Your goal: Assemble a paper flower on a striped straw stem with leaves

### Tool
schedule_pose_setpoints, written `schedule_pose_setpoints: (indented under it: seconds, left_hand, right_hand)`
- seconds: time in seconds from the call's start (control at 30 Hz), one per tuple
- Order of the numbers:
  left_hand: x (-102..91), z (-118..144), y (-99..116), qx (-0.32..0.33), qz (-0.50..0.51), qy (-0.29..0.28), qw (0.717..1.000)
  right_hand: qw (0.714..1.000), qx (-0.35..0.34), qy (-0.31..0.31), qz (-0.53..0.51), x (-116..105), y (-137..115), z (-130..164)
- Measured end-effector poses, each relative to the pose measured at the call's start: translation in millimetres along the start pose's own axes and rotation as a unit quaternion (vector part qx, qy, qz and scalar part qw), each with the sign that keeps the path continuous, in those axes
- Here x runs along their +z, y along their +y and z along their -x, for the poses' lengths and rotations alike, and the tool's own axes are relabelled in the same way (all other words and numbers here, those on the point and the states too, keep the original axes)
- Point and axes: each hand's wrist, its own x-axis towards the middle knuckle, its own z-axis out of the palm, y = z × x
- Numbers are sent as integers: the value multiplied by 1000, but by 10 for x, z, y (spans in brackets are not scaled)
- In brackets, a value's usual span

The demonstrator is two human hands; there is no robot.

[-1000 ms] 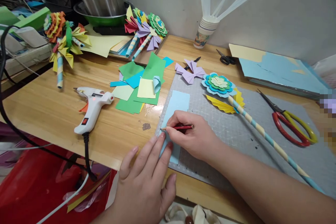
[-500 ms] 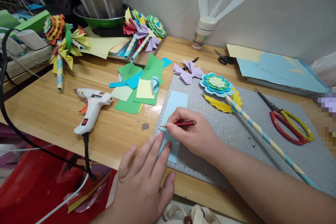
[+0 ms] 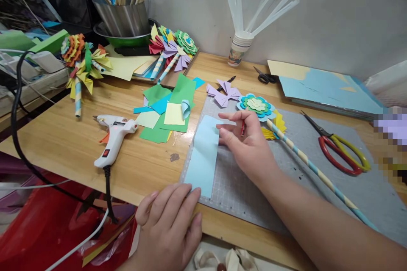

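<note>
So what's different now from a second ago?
The right hand lifted the red pencil off the light blue paper strip and moved toward its far end. The left hand slid back to the near end. Glue gun and scissors lie unmoved.

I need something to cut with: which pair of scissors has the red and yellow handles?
The large scissors on the grey mat; the small pair by the cup has black handles.

A pale plaster wall (image 3: 333, 12) is standing behind a light wooden desk (image 3: 57, 144), soft even light falling across both. A grey cutting mat (image 3: 286, 165) is lying on the desk's right half.
</note>
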Motion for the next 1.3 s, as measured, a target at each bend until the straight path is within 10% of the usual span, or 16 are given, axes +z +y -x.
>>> schedule_pose_setpoints:
  seconds: [0.6, 0.73, 0.87, 0.97, 1.03, 1.17, 1.3]
  left_hand:
    - [-91, -380, 10, -159, -69, -118, 978]
    - [-81, -398, 31, -187, 28, -71, 979]
    - [-103, -616, 49, -223, 94, 16, 970]
    - [-119, -834, 111, -154, 27, 64, 986]
    - [-108, -933, 177, -41, -42, 93, 994]
    - [-32, -907, 348, 205, -106, 48, 972]
    - [66, -697, 546, 302, -80, -108, 944]
  right_hand:
    - [996, 2, -82, 22, 70, 1, 122]
    - [993, -25, -95, 60, -42, -123, 160]
    - [936, -43, -110, 333, -415, -278, 204]
    - [801, -15, -135, 583, -690, -273, 252]
    - [765, -5, -136, 629, -799, -229, 286]
    - [754, 4, -125, 645, -853, -233, 393]
    - [780, -1, -143, 609, -859, -369, 589]
